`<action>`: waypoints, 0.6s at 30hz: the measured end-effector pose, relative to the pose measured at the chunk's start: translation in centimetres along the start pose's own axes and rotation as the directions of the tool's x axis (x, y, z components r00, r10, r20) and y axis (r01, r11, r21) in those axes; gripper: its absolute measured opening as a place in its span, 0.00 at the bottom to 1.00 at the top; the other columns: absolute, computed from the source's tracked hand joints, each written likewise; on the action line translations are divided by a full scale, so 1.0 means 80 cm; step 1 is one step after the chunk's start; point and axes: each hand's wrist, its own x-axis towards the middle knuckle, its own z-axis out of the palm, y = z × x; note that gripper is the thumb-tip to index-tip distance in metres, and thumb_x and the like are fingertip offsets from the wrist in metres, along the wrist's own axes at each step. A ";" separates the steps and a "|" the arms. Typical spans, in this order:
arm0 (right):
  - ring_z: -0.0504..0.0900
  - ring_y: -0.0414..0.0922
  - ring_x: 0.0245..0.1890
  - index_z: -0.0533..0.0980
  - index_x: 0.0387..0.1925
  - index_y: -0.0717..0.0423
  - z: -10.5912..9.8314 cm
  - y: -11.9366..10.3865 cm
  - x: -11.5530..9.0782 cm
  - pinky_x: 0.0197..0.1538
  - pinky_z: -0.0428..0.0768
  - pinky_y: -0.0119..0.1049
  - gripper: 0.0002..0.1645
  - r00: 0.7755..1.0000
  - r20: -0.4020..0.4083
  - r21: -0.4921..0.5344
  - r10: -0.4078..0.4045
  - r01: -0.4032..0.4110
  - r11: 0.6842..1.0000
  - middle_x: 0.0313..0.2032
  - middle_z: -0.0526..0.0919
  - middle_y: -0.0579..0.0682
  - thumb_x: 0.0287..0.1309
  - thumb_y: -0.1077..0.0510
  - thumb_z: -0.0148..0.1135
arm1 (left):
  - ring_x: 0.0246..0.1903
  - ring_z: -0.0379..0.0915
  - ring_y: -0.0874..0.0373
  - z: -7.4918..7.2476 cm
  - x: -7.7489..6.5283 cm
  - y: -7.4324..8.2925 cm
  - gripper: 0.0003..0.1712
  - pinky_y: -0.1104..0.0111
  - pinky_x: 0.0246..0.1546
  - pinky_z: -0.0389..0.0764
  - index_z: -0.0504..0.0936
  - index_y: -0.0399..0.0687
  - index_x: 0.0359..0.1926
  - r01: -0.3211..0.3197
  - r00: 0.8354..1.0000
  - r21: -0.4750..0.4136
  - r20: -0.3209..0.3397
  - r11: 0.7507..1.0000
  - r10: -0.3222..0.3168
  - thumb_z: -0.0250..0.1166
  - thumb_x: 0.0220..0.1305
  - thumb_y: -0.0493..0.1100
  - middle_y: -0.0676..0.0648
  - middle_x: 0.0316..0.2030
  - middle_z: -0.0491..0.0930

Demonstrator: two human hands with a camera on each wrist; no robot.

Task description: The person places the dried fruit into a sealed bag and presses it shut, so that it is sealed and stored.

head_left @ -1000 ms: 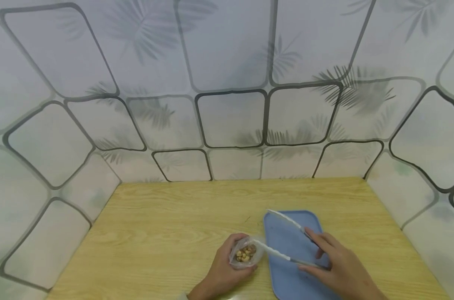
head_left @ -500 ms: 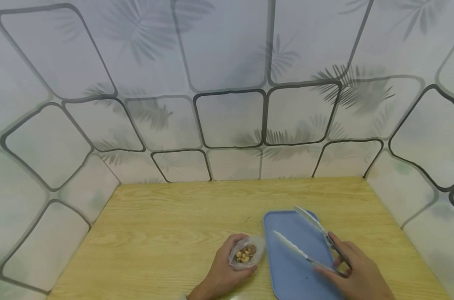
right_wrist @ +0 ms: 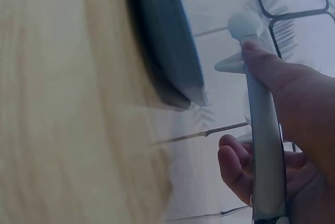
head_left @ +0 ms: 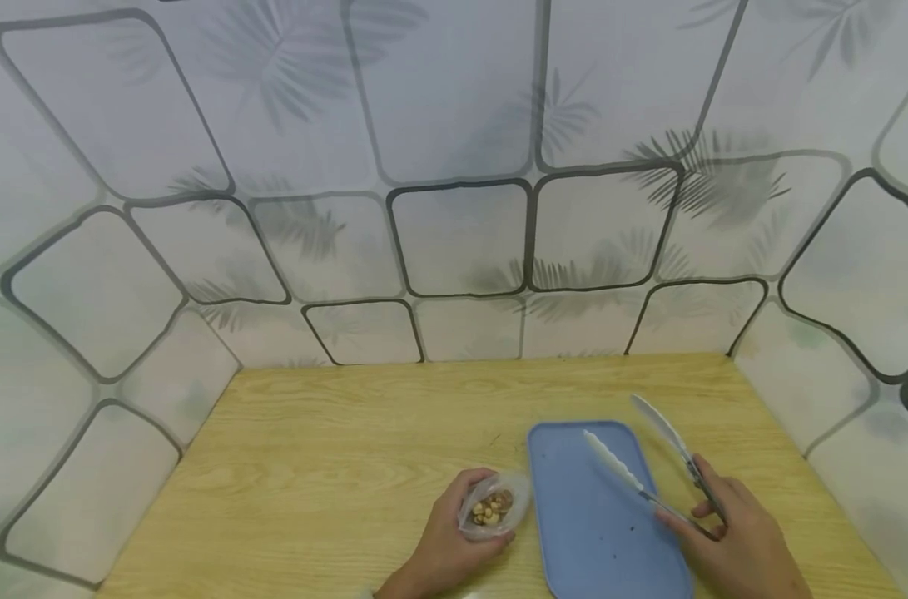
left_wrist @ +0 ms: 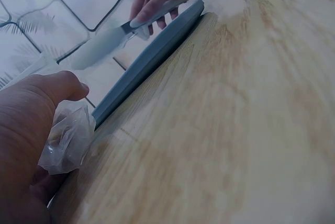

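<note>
My left hand [head_left: 451, 532] curls round a clear plastic bag [head_left: 519, 497], whose open top shows tan and brown nuts [head_left: 491, 507]. In the left wrist view the bag [left_wrist: 67, 140] sits between thumb and fingers, just above or on the wood. With my right hand [head_left: 746, 532] I grip metal tongs [head_left: 682, 453] with whitish tips, their arms spread apart and nothing between them. The tongs reach over the right part of a blue tray [head_left: 573, 491]. A tong arm [right_wrist: 266, 145] lies under the thumb in the right wrist view.
The blue tray lies right of the bag on a wood-grain table [head_left: 334, 449]. Several small dark specks [head_left: 614, 556] dot the tray. A patterned wall [head_left: 461, 241] rises behind the table and along both sides.
My right hand has moved right with the tongs, whose tips went from near the bag to over the tray's right side. The left hand and bag have stayed almost still.
</note>
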 end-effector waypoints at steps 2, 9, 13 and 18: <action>0.76 0.31 0.30 0.61 0.82 0.67 0.000 0.003 0.002 0.32 0.76 0.29 0.63 1.000 0.014 0.003 0.014 -0.014 1.000 0.49 0.83 0.61 0.63 0.34 0.77 | 0.58 0.79 0.61 0.000 0.000 0.000 0.41 0.69 0.64 0.76 0.74 0.61 0.71 -0.003 1.000 0.004 -0.002 1.000 0.003 0.83 0.60 0.44 0.52 0.62 0.83; 0.79 0.43 0.34 0.57 0.81 0.74 0.004 0.012 0.008 0.33 0.75 0.33 0.64 1.000 0.008 -0.010 0.022 -0.022 1.000 0.49 0.80 0.69 0.66 0.37 0.76 | 0.57 0.79 0.61 0.000 -0.001 0.000 0.41 0.69 0.63 0.76 0.74 0.59 0.71 -0.033 0.999 0.007 -0.007 0.999 0.033 0.83 0.59 0.43 0.51 0.61 0.84; 0.78 0.50 0.36 0.52 0.82 0.75 0.005 0.017 0.011 0.35 0.73 0.35 0.63 0.999 0.022 -0.004 0.036 -0.036 0.999 0.49 0.77 0.71 0.70 0.37 0.73 | 0.57 0.79 0.62 0.000 -0.001 0.001 0.41 0.69 0.63 0.77 0.75 0.57 0.71 -0.047 0.999 0.012 -0.013 0.999 0.047 0.83 0.59 0.42 0.50 0.61 0.84; 0.79 0.51 0.36 0.50 0.81 0.80 0.008 0.021 0.012 0.33 0.72 0.32 0.60 0.999 -0.028 0.029 0.038 -0.037 0.999 0.50 0.76 0.77 0.74 0.43 0.70 | 0.56 0.79 0.62 0.000 -0.001 0.002 0.42 0.70 0.62 0.77 0.74 0.57 0.71 -0.048 0.999 0.011 -0.011 0.999 0.048 0.83 0.59 0.42 0.50 0.61 0.84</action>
